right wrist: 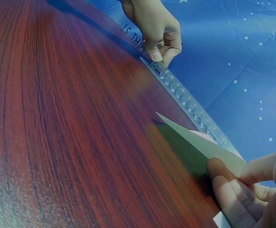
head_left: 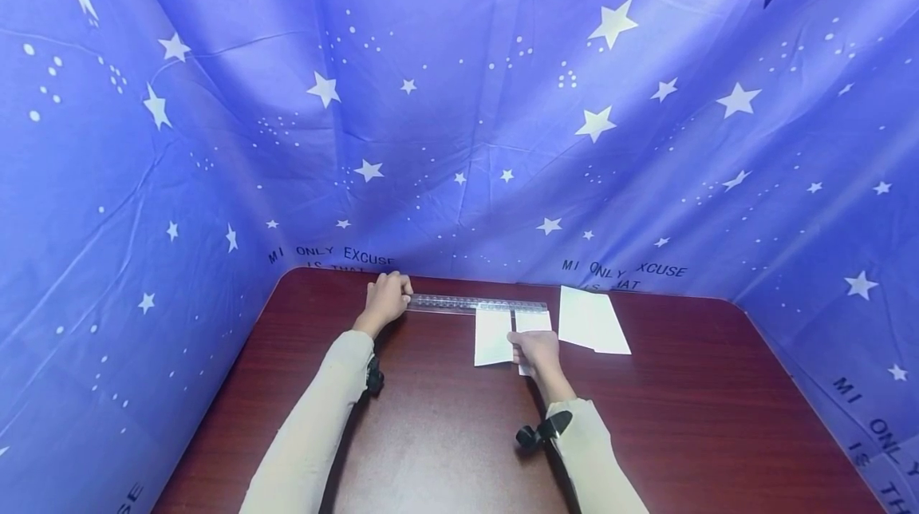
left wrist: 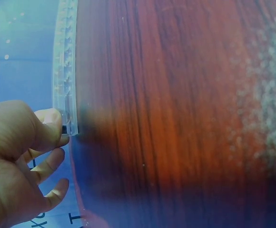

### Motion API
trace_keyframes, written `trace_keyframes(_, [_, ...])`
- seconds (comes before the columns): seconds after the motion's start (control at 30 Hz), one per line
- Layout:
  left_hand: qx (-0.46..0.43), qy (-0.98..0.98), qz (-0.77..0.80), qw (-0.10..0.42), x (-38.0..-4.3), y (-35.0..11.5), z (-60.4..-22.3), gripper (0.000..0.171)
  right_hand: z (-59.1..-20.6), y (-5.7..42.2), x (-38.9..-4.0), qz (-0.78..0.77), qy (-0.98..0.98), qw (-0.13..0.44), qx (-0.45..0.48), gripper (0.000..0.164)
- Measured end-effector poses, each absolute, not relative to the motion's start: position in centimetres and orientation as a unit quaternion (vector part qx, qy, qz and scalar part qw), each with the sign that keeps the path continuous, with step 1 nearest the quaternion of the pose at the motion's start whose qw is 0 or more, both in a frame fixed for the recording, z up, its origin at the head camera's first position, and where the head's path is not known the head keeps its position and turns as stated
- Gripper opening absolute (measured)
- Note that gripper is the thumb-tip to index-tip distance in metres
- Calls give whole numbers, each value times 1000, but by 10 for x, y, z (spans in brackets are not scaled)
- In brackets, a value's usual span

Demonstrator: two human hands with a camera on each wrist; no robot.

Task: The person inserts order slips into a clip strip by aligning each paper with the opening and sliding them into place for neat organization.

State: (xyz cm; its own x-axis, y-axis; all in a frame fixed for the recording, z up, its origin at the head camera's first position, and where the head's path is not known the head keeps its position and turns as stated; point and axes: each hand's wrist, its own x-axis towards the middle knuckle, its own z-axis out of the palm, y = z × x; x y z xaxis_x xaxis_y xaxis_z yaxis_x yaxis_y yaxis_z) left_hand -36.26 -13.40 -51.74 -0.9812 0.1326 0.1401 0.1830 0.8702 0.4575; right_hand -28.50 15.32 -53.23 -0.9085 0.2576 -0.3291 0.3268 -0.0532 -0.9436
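Head view shows a clear ruler point(head_left: 441, 304) lying near the far edge of the red-brown table point(head_left: 431, 434). Its right end meets the top edges of two white papers, the left paper point(head_left: 492, 337) and the narrow paper point(head_left: 534, 319). A thin dark gap runs between them. I cannot tell if the ruler is on top of them or under them. The left hand point(head_left: 388, 296) pinches the ruler's left end with its thumb and finger, and its other fingers are bent and off the ruler. The right hand point(head_left: 538, 350) pinches the side of the left paper, so its grip is narrow. In the right wrist view, that paper tilts up from the table. More white paper point(head_left: 589, 321) lies flat on the table, just to the right. Both arms wear pale sleeves point(head_left: 309, 426), and a small black camera point(head_left: 529, 438) is strapped by the right wrist. Behind the table hangs a blue cloth point(head_left: 459, 107) with white stars point(head_left: 613, 23), dots and black letters.
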Motion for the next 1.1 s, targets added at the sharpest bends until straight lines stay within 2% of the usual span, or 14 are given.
trace_keyframes(0.3, [-82,-966,-241,52,-360,-134,-514,13,-533,157,-285,-695,687,21,212,6])
trace_keyframes(0.63, [-79,-966,-240,49,-361,-133,-515,14,-528,159,-282,-646,729,54,220,13])
trace_keyframes(1.1, [-84,-964,-246,54,-361,-134,-516,13,-531,155,-284,-660,716,21,225,13])
